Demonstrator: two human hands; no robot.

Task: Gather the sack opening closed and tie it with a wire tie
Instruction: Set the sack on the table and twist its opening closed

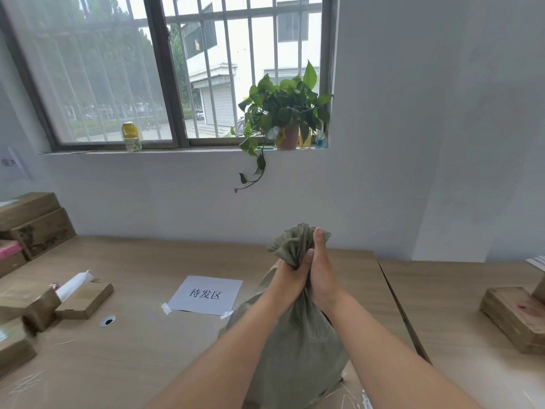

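Observation:
A grey-green woven sack (298,343) stands upright on the wooden table (147,349), full and bulging. Its opening (295,240) is bunched into a ruffled neck that sticks up above my hands. My left hand (290,274) grips the neck from the left, fingers wrapped around the fabric. My right hand (323,271) clasps it from the right, thumb pointing up along the gathered cloth. The two hands touch each other around the neck. I see no wire tie on the neck; thin pale strands (351,399) lie on the table by the sack's base.
A taped paper sign (206,295) lies left of the sack. Cardboard boxes (85,299) and stacked cartons (32,222) sit at the left. A wooden block (516,317) rests on the adjoining table at the right. A potted plant (286,119) and a bottle (131,137) stand on the windowsill.

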